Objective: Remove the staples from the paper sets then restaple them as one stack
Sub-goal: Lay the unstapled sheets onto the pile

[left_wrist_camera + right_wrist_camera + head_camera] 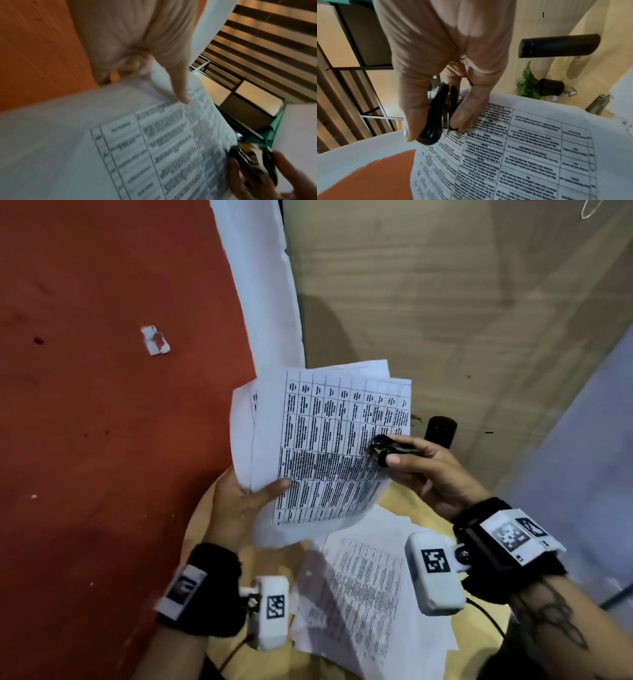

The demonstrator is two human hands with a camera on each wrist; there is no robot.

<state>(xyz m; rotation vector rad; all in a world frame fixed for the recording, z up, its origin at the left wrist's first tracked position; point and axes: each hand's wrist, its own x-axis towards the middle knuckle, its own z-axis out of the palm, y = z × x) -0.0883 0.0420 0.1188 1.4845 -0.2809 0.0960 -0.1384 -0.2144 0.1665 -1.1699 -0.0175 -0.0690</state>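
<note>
A set of printed table sheets [329,446] is held up above the round table. My left hand [246,498] grips its lower left corner, thumb on top [181,94]. My right hand [411,460] pinches a black staple remover [387,448] between thumb and fingers at the sheets' right edge. In the right wrist view the staple remover [436,115] has its metal claws closed against the paper [522,148]. More printed sheets [366,594] lie loose on the wooden table [397,498] below.
A black cylinder [441,431] stands just behind my right hand. A small potted plant [537,86] sits beyond it. Red floor [102,405] with a paper scrap [154,340] lies to the left, a white strip [267,285] runs between it and the wood floor.
</note>
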